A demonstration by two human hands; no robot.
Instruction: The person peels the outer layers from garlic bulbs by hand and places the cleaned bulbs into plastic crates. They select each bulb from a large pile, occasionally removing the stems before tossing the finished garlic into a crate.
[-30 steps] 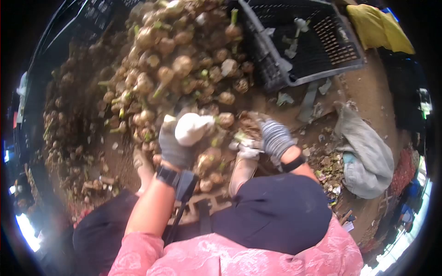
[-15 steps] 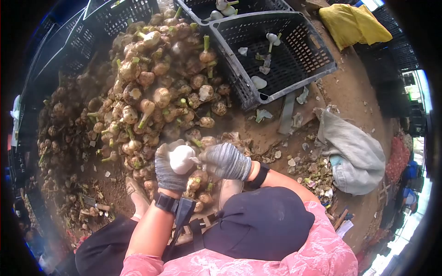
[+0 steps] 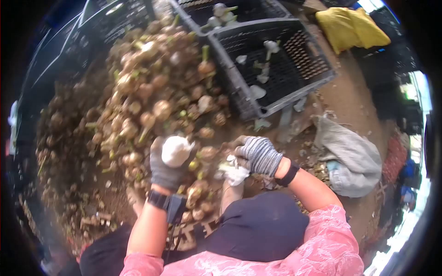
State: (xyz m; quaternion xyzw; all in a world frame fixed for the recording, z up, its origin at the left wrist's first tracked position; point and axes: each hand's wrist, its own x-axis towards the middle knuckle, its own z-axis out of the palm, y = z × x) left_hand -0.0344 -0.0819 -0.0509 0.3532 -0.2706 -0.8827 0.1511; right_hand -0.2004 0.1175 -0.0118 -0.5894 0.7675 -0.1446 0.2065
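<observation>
In my left hand (image 3: 165, 166) is a peeled-looking white garlic bulb (image 3: 175, 151), with the gloved fingers closed around its underside. My right hand (image 3: 261, 155), in a striped grey glove, is apart from the bulb, off to its right. Its fingers are partly curled and look parted. Just below its fingertips is a blurred clump of white garlic skin (image 3: 235, 174), which looks loose in the air. Beyond both hands rises a large heap of unpeeled garlic bulbs (image 3: 156, 92), brownish and with short green stems.
A black plastic crate (image 3: 294, 99) holds a few white bulbs and scraps; a second crate (image 3: 189, 14) behind it holds white bulbs. A grey cloth (image 3: 352, 156) lies on the right, a yellow sack (image 3: 352, 28) at the upper right. Skin scraps litter the ground.
My right hand has pulled away from the bulb to the right, and white skin now shows below its fingers. My left hand still holds the bulb, slightly further up and left.
</observation>
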